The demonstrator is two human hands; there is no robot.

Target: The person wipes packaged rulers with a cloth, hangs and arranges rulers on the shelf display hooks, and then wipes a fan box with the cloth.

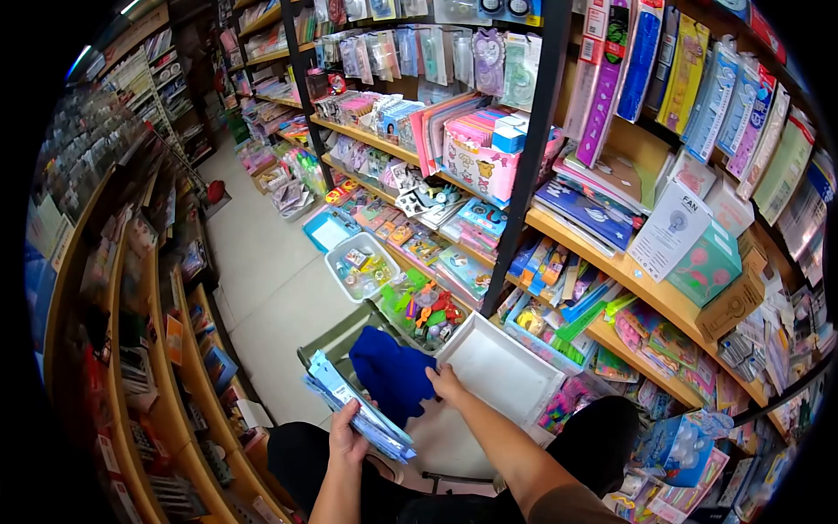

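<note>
My left hand is closed round a stack of flat light-blue packets, held upright at a slant. To its right, my right hand pinches the edge of a dark blue cloth. The cloth hangs over a grey-green bin on the floor, and part of the bin is hidden behind the cloth and packets. An empty white tray lies just right of my right hand.
A white tub of small goods and a blue tray stand on the floor ahead. Stocked shelves rise on the right, with a black post. Curved wooden shelves line the left. My knees flank the work area.
</note>
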